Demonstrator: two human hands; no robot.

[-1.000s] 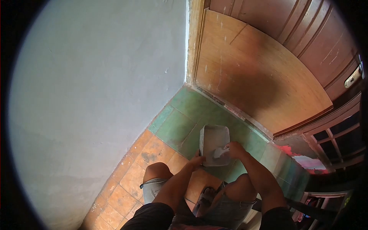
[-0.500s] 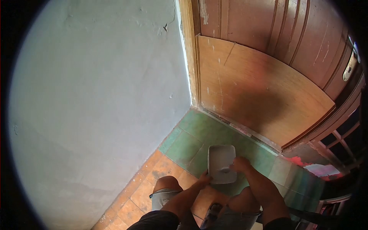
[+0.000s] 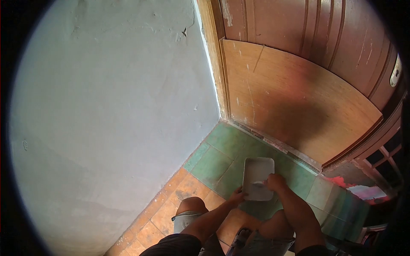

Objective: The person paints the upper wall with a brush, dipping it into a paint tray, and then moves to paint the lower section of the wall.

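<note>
A pale grey rectangular tray (image 3: 257,167) with raised sides is held low over the green floor tiles, in front of my knees. My left hand (image 3: 237,196) is closed on its lower left edge. My right hand (image 3: 276,182) reaches over the tray's right side, its fingers closed round what looks like a small paintbrush (image 3: 258,183). The brush's pale head lies inside the tray, against or just over its bottom; the handle is mostly hidden by my fingers.
A grey plastered wall (image 3: 115,106) rises on the left. Ahead is a brown door (image 3: 273,21) with a wooden panel (image 3: 294,98) across its lower part. Orange tiles (image 3: 158,213) lie by my left knee, and a window grille (image 3: 386,155) is at the right.
The tray and both hands sit a little further right and higher in view, partly because the camera has turned. The brush head has moved up within the tray.
</note>
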